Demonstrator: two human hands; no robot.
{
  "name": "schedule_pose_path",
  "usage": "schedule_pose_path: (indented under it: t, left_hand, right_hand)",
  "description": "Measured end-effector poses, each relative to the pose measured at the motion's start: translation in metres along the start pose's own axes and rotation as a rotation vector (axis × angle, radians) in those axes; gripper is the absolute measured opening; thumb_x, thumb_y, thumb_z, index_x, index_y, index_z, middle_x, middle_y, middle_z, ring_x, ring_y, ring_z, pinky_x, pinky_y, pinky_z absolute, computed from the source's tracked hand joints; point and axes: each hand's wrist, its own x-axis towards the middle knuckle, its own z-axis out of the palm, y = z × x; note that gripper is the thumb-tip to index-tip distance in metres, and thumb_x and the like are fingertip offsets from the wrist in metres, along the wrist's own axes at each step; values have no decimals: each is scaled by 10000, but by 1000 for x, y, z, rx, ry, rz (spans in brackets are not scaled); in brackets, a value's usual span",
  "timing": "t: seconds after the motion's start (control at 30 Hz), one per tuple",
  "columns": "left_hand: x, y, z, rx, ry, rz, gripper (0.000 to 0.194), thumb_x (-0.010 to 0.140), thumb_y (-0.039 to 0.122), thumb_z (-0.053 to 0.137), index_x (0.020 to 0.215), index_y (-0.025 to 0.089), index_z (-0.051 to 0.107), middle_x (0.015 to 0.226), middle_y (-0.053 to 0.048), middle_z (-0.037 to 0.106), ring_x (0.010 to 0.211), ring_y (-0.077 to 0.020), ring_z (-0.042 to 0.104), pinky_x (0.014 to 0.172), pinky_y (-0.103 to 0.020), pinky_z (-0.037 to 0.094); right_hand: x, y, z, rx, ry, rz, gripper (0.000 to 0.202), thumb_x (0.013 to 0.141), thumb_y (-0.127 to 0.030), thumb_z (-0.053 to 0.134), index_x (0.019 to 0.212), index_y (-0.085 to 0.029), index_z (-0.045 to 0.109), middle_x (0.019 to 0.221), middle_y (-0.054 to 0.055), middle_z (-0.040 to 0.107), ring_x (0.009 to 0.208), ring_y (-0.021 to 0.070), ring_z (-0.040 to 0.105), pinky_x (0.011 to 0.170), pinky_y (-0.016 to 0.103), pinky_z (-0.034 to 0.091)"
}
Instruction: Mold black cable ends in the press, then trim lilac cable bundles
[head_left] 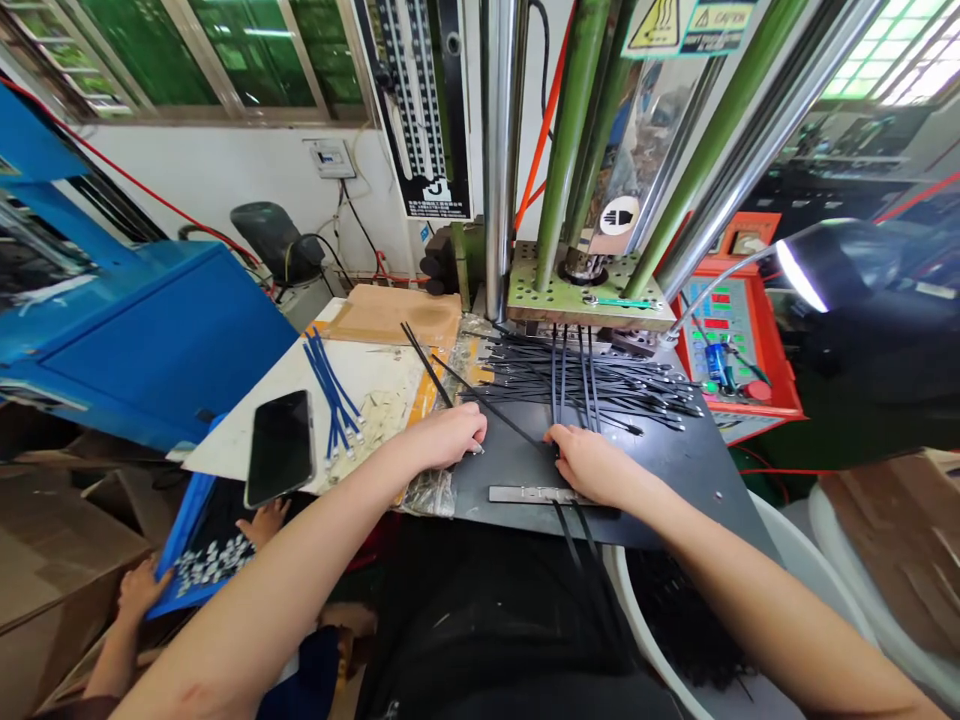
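My left hand [456,436] is closed at the left part of the dark work plate [487,480], with black cables running up and left from it. My right hand [581,458] is closed round the end of a black cable [510,422] that slants up to the left. Just below my right hand lies a flat metal bar [525,494], with black cables hanging from it toward my lap. A pile of black cables [600,375] spreads across the back of the plate, and several more run forward from under the green press.
A phone [281,447] and blue cables [330,390] lie at the left. The press plate [589,300] overhangs the back. A red control box [750,330] and lamp [817,262] stand right. Another person's hands [139,588] are beside a blue tray [180,540].
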Motion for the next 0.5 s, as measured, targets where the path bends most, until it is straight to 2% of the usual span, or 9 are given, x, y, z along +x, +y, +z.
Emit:
schedule_pose_path:
  t: [0.13, 0.23, 0.33, 0.43, 0.5]
  left_hand:
    - [-9, -6, 9, -23, 123, 72, 146, 895, 196, 519, 959, 213, 649, 950, -28, 588, 795, -146, 578, 724, -238, 467]
    - [-18, -3, 17, -61, 330, 106, 211, 950, 253, 469, 987, 219, 674, 982, -44, 581, 852, -146, 596, 795, -251, 490]
    - [-36, 10, 27, -134, 525, 148, 237, 965, 276, 464, 1018, 204, 684, 1018, -71, 584, 922, -162, 608, 860, -287, 515]
    - [-67, 22, 38, -171, 558, 163, 237, 937, 318, 537, 1090, 206, 680, 1101, -86, 602, 993, -183, 625, 907, -311, 535]
    - [-96, 21, 44, -168, 554, 150, 252, 938, 319, 531, 1122, 230, 680, 1138, -83, 618, 995, -183, 645, 897, -303, 553]
  right_hand:
    - [-9, 2, -4, -36, -4, 17, 382, 859, -88, 494, 1240, -111, 511, 1097, 139, 639, 1015, 266, 644, 847, 330, 456]
    - [-11, -9, -9, -135, -49, 35, 365, 841, -44, 489, 1203, -87, 514, 1066, 162, 638, 977, 296, 660, 794, 350, 479]
    - [-8, -24, -10, -234, -63, 44, 373, 813, 17, 484, 1173, -73, 511, 997, 165, 644, 909, 294, 675, 730, 340, 489]
    - [-6, -24, -11, -279, -27, 53, 330, 816, 10, 497, 1127, -92, 542, 973, 157, 636, 892, 279, 670, 698, 320, 486]
    - [-13, -8, -16, -297, 41, 89, 249, 833, -9, 480, 1024, -123, 592, 969, 143, 625, 882, 261, 657, 692, 311, 476]
